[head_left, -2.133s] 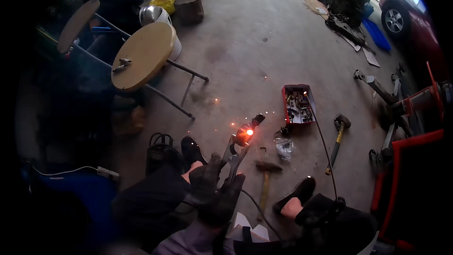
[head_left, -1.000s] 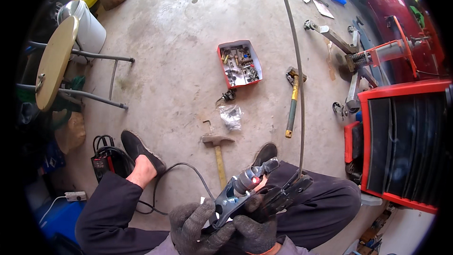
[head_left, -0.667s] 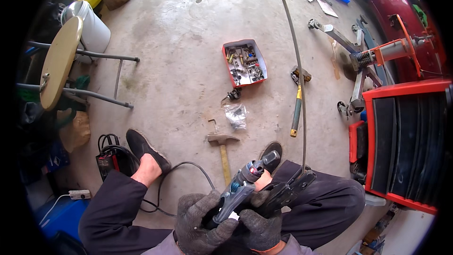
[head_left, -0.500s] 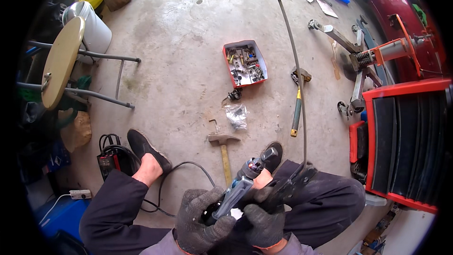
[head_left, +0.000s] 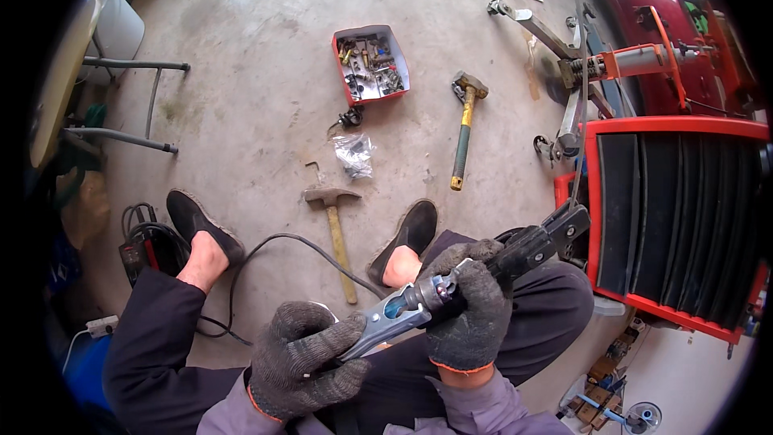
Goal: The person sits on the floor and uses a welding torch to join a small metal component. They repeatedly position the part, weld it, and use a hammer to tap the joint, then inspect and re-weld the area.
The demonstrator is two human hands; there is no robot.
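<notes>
Grey gloves with orange cuffs cover both hands. My left hand is closed round the near end of a silver metal tool, which has an oval opening showing blue inside and a ribbed collar at its far end. My right hand grips near that collar, fingers wrapped beside a black jointed bracket. From the bracket's outer end a long thin metal rod runs away. The glove hides how the bracket and tool meet. A black cable on the floor leads towards the tool.
A wooden-handled hammer, a plastic bag, a red box of small metal parts and a yellow-green-handled hammer lie on the floor. A red tool cabinet and floor jack stand right, a folding chair left.
My right hand has shifted right and up, onto the tool's collar end. The tool now tilts flatter, pointing rightward. Bracket and rod have swung right, and the whole view has turned right.
</notes>
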